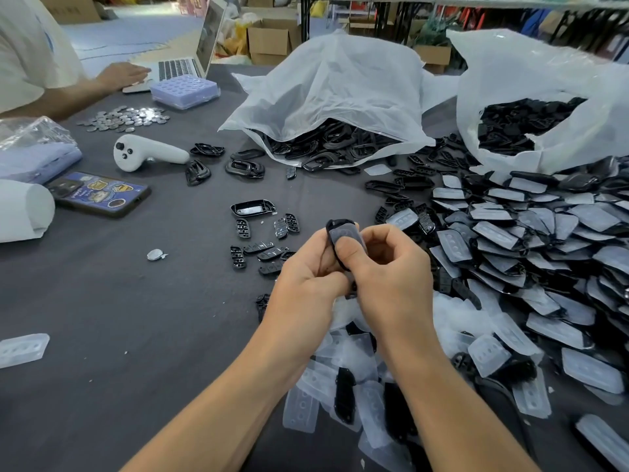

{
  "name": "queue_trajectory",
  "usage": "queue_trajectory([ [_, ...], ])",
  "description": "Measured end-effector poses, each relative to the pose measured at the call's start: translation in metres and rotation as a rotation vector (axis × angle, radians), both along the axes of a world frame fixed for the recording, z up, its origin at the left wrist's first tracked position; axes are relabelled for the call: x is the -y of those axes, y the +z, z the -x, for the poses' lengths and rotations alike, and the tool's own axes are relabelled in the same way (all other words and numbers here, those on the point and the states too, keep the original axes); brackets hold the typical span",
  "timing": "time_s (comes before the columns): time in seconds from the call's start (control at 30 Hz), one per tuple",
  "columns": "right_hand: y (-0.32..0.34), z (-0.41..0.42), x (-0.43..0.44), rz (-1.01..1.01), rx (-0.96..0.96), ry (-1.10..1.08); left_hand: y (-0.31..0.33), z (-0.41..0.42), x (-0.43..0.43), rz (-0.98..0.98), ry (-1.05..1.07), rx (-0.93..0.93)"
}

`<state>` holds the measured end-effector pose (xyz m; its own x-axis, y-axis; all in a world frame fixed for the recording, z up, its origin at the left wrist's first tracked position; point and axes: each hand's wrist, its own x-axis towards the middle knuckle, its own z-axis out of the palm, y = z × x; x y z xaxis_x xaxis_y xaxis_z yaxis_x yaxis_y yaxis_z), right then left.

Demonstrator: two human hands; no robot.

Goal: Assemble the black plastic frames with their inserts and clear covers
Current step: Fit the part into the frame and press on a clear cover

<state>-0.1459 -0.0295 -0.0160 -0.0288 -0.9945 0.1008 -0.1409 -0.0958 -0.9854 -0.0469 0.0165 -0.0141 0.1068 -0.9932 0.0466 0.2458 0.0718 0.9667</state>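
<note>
Matte dark-grey table (136, 301). Two crinkled, milky plastic bags (333, 86) spill glossy black oval shells. At your right lies a heap of frosted, dimpled clear covers (544, 233) on black backs. Your left hand (306, 277) and right hand (391, 267) meet above the table's middle, fingers curled, both gripping one black frame (332, 226). Your right thumb presses its frosted face. The stickers on the phone (98, 194) are too blurred to read.

Bright, even light falls from overhead, leaving only soft shadows on the dark worktop (136, 301). The white bags (340, 86) glare slightly. Wide-angle bending curves the edges, and the far background looks soft.
</note>
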Motion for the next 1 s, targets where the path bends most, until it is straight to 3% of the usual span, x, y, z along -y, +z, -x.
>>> queue_trajectory([
  [0.13, 0.003, 0.01, 0.009, -0.079, 0.169, 0.186, 0.007, -0.011, 0.0, 0.024, -0.061, 0.178],
  [0.2, 0.006, 0.018, 0.014, -0.07, 0.124, 0.262, 0.009, -0.02, 0.001, 0.017, 0.05, 0.291],
  [0.3, 0.008, 0.027, 0.016, -0.035, -0.025, 0.313, 0.009, -0.028, 0.005, -0.07, 0.22, 0.28],
  [0.43, 0.009, 0.031, 0.016, -0.025, -0.144, 0.321, 0.008, -0.029, 0.005, -0.146, 0.221, 0.348],
  [0.73, 0.013, 0.025, 0.014, -0.137, 0.015, 0.307, 0.006, -0.032, 0.008, -0.17, 0.246, 0.254],
  [1.0, 0.01, 0.025, 0.014, -0.094, -0.011, 0.273, 0.007, -0.031, 0.009, -0.166, 0.224, 0.256],
])
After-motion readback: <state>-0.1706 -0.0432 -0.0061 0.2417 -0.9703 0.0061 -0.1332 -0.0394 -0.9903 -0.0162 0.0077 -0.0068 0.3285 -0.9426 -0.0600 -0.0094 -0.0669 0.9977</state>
